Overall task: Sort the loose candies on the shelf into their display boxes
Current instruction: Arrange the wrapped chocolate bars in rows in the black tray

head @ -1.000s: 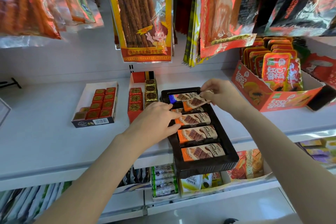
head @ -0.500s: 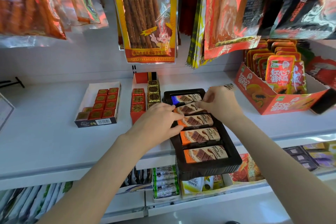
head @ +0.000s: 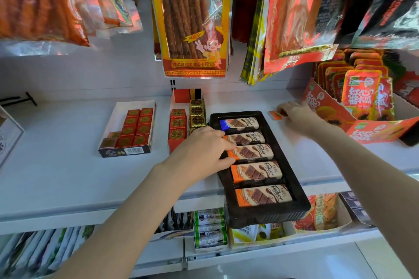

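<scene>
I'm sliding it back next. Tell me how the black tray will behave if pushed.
The black tray overhangs the shelf edge, so it may tip forward if pressed near its front. It looks like thin plastic, probably light. On the smooth shelf it should slide easily; the left hand rests on it.

Five chocolate bars (head: 254,150), one black tray (head: 292,174), two hands (head: 204,149)

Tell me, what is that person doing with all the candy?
The person is tidying chocolates on a shop shelf. The left hand rests on the wrapped chocolate bars lined up in a black tray. The right hand reaches past the tray and touches a small orange candy lying loose on the shelf, beside a red display box. It is not lifted yet. Two more boxes of square candies sit to the left.
</scene>
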Motion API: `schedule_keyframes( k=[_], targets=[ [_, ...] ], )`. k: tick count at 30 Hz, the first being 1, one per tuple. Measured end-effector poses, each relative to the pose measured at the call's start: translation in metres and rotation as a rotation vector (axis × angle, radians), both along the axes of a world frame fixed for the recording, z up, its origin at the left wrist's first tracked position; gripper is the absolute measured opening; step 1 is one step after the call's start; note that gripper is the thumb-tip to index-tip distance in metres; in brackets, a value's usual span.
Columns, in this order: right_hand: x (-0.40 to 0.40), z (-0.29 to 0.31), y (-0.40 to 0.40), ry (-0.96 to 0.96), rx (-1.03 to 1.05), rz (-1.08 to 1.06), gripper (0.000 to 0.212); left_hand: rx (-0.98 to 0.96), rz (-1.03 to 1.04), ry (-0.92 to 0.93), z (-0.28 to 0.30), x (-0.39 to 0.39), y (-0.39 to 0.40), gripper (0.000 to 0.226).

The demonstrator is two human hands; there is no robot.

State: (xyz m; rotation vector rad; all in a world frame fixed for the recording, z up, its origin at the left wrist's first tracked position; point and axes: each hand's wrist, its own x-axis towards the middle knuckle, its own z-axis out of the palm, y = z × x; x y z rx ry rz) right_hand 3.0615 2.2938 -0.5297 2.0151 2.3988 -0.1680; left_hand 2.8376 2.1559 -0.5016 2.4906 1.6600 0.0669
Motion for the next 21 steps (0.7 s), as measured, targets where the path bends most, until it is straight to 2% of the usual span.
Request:
schedule_keyframes(
  k=[3, 6, 8, 11, 14, 21],
  targets=[
    [0.008, 0.005, -0.008, 0.017, 0.087, 0.105, 0.030, 0.010, -0.003, -0.012, -0.002, -0.001, 0.000, 0.044],
    [0.009, 0.023, -0.030, 0.369, 0.167, 0.109, 0.025, 0.013, -0.007, -0.058, -0.003, -0.003, 0.001, 0.045],
    [-0.005, 0.039, -0.052, 0.483, 0.168, 0.222, 0.023, 0.025, 0.010, -0.123, -0.002, -0.004, 0.001, 0.045],
    [-0.038, 0.038, -0.079, 0.340, 0.143, 0.419, 0.021, 0.089, 0.098, -0.190, 0.002, -0.009, -0.007, 0.041],
    [-0.059, 0.022, -0.085, 0.264, 0.184, 0.469, 0.021, 0.127, 0.070, -0.164, 0.003, -0.018, -0.020, 0.034],
    [-0.059, 0.010, -0.081, 0.365, 0.097, 0.476, 0.030, 0.115, -0.026, -0.106, -0.002, -0.014, -0.040, 0.043]
  ],
)
